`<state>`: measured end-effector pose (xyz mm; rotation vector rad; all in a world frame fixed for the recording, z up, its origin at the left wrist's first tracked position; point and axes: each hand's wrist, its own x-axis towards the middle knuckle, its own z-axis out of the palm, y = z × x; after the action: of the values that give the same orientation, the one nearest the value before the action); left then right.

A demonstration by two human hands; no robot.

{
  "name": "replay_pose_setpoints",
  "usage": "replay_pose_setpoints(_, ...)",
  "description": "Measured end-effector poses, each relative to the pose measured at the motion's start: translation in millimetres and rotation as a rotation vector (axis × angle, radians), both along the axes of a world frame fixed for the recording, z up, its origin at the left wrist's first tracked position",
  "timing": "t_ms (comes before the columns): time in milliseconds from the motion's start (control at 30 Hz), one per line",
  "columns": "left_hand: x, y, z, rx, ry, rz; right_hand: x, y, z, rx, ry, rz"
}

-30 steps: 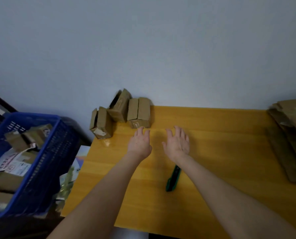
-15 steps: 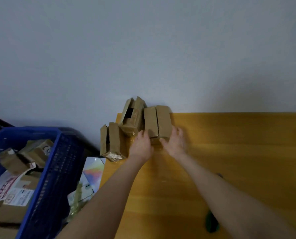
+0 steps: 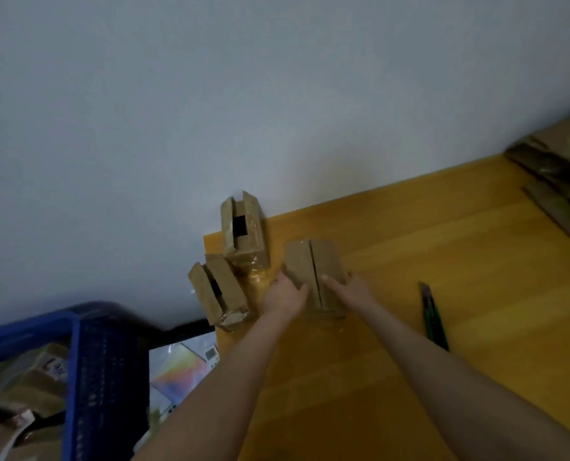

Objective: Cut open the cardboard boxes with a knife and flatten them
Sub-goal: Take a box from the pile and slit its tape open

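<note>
Yellow tabletop (image 3: 459,261) by a pale wall (image 3: 277,94) holds the cardboard box (image 3: 312,261), clasped between both hands: the left hand (image 3: 285,296) curls round its left side, the right hand (image 3: 355,289) grips its right side, thumb on top. Right of the box, apart, lies the knife (image 3: 434,314).

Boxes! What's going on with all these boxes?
A person is gripping one small cardboard box at the yellow table, with the left hand on its left side and the right hand on its right. The green knife lies untouched to the right. An open box by the wall and a second box at the table's corner wait. Flattened cardboard is piled at the far right.
</note>
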<state>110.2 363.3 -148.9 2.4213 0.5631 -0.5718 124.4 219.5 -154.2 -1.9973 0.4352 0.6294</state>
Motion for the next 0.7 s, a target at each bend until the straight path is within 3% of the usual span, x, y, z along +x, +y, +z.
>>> replay_pose_setpoints(200,-33,7,-13,-0.007,0.095,-0.154,-63,-20,-3,-0.018,0.16,-0.028)
replay_pose_setpoints(300,-44,-4,-13,-0.262,0.042,-0.09,-85,-21,-5,0.023,0.152,-0.053)
replay_pose_setpoints(433,-53,-17,0,-0.418,-0.053,-0.024,-94,-29,1,0.074,0.08,-0.166)
replay_pose_setpoints(600,-53,-22,37,-0.723,-0.075,0.178,-103,-51,31,0.569,0.135,-0.511)
replay_pose_setpoints(700,-53,-26,58,-0.881,-0.035,0.265,-99,-69,40,0.728,0.162,-0.613)
